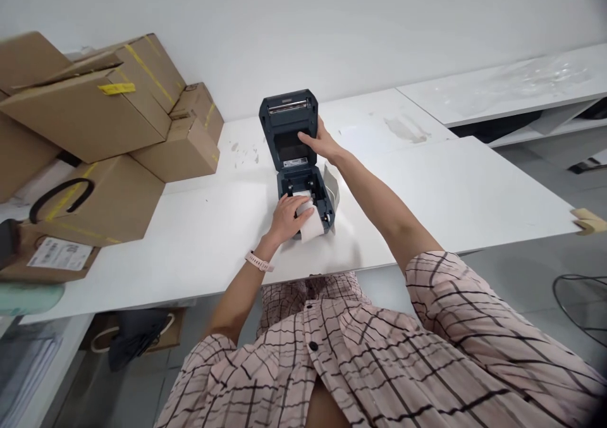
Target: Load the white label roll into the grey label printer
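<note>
A dark grey label printer [298, 162] stands on the white table [199, 238] with its lid raised. My right hand [320, 142] rests on the inside of the open lid, fingers flat against it. My left hand [287, 218] is curled around a white paper roll [309, 216] that sits in the printer's bay, with a strip of paper trailing out the front. A pink watch is on my left wrist.
Stacked cardboard boxes [104, 118] with yellow tape crowd the table's left end. A brown bag with a black handle [57, 226] lies beside them. A second white counter [502, 86] stands at the back right. A small cardboard scrap [588, 220] lies at the table's right edge.
</note>
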